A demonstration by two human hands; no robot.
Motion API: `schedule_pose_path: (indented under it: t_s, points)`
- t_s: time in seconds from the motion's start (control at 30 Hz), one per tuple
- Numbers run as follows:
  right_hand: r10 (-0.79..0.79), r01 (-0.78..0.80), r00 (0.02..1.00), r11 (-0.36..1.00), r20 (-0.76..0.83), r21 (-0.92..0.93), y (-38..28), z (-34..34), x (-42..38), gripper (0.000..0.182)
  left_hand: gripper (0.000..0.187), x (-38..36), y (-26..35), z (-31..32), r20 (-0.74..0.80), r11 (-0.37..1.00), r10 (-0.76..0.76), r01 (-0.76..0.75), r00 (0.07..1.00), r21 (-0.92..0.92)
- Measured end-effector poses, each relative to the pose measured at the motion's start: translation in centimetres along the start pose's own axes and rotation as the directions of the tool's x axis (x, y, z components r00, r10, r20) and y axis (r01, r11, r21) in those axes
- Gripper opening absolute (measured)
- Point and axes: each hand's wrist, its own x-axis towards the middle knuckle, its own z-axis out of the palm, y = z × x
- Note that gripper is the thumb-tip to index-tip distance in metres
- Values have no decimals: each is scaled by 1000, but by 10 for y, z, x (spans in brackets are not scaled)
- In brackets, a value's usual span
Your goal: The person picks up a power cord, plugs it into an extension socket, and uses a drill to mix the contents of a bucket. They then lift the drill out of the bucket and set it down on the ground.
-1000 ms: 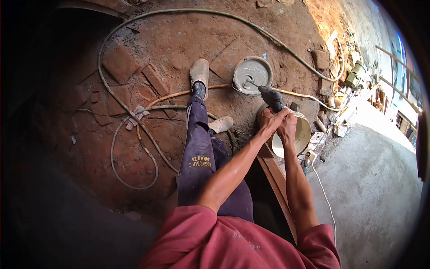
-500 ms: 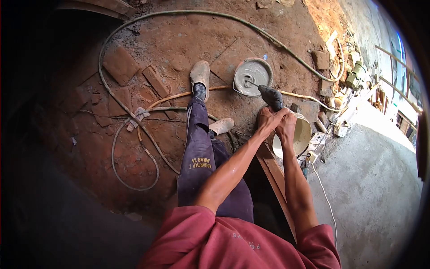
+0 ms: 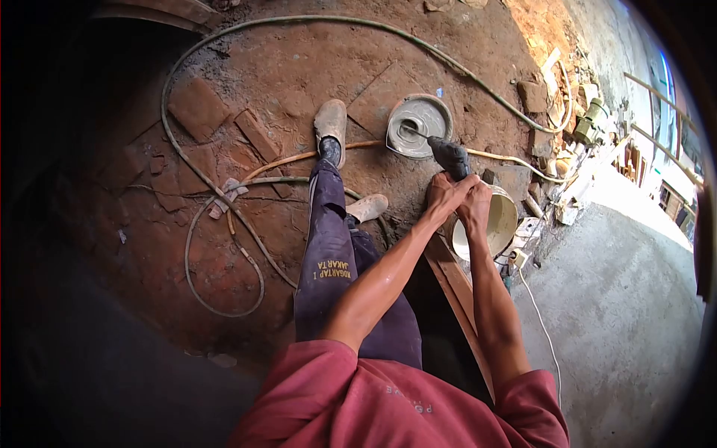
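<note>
Both my hands are closed around the handle of a dark power drill [image 3: 449, 155]. My left hand [image 3: 446, 193] wraps it from the left, and my right hand [image 3: 476, 203] is pressed against it on the right. From the drill a thin rod [image 3: 415, 133] reaches down into wet grey mortar [image 3: 427, 117]. A ring-shaped swirl surrounds the rod's lower end, which is hidden in the mix. The mortar fills much of a round bucket [image 3: 450, 119] standing on the dirt floor. Beneath my right wrist lies a second, pale bucket [image 3: 505, 224], partly covered by my arm.
A long hose [image 3: 299, 20] loops over the ground, crossing an orange hose [image 3: 295, 157] near my feet. Broken tiles [image 3: 198, 110] lie at left. A wooden beam [image 3: 453, 287] runs under my arms. A white cable [image 3: 539, 317] crosses the concrete; a green pump [image 3: 592, 123] sits at right.
The drill and its rod have shifted slightly left in the bucket, and the swirl in the mortar has moved with them. Both hands keep their hold.
</note>
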Motion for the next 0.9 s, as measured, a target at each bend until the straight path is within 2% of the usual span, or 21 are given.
schedule_pose_path:
  t_s: [0.03,0.1,0.13,0.2,0.3,0.47,0.53,0.63,0.73,0.83,0.9]
  points:
    - [-15,15,999,1000,-29,1,-1,1,2,38,37,1,1,-1,-2,1000,4,-4,1000,-12]
    - [16,-16,1000,1000,27,12,5,2,1,38,37,8,1,-1,4,999,17,-17,1000,-33]
    - [29,-29,999,999,31,-13,5,1,-2,38,37,8,-2,-1,23,994,15,-13,1000,-109]
    - [30,-30,999,999,13,-31,1,3,7,38,37,15,0,-2,22,994,41,-39,999,-102]
    - [70,-71,997,996,19,47,-5,2,10,39,37,14,2,-3,21,996,47,-45,999,-76]
    - [48,-48,999,998,7,51,-2,1,4,43,42,12,-1,0,1,1000,-13,13,1000,-23]
    - [39,-37,999,997,-16,64,-5,5,14,45,47,23,-3,-3,0,996,70,-70,998,49]
    - [42,-42,999,999,-9,7,-2,1,9,47,50,18,3,-4,28,998,-8,6,1000,61]
    - [38,-38,999,999,10,-23,-6,-2,11,47,49,25,-8,4,-24,998,7,-6,1000,56]
    - [76,-75,997,997,-23,31,-7,-2,8,45,48,25,-12,4,6,999,27,-27,1000,35]
    - [16,-16,1000,1000,-16,22,-2,2,7,42,48,22,-9,2,1,998,23,-23,1000,50]
